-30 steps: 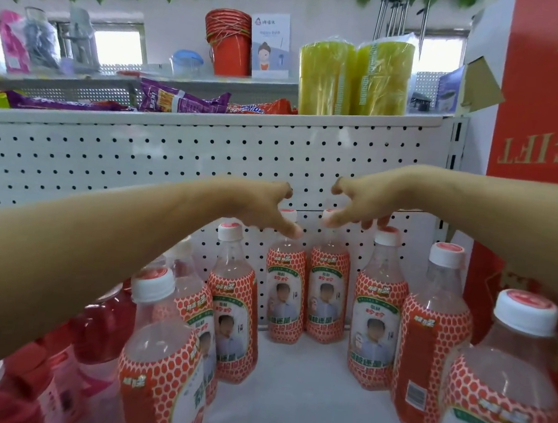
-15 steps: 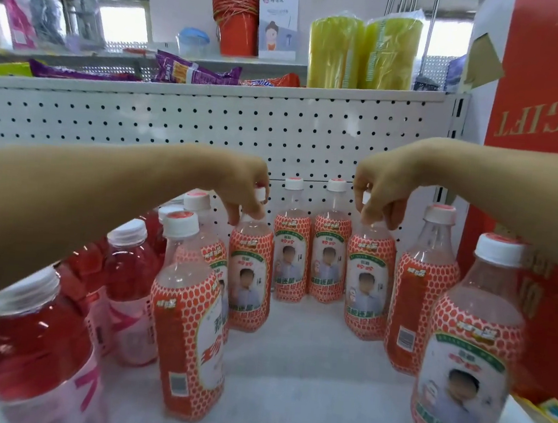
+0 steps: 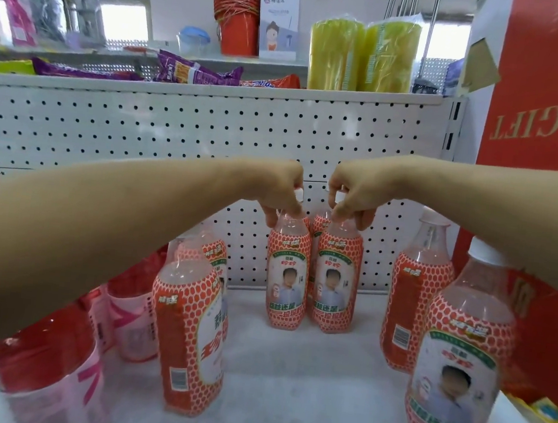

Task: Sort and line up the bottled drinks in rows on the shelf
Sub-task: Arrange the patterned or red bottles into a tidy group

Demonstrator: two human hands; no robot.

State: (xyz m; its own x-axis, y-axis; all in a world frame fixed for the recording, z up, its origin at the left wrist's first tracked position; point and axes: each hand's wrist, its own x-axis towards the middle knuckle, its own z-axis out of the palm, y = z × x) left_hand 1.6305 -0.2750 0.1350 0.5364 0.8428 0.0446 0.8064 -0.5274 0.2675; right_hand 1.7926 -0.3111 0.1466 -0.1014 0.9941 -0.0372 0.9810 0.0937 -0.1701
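step: lining up centre pair | left hand pinches left bottle cap, right hand pinches right bottle cap | next: seat both against back row

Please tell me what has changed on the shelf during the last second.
The left hand and right hand left the back bottles, each gripped a side bottle's neck, and drew the left bottle and right bottle together in the middle. The outer bottles stayed put.
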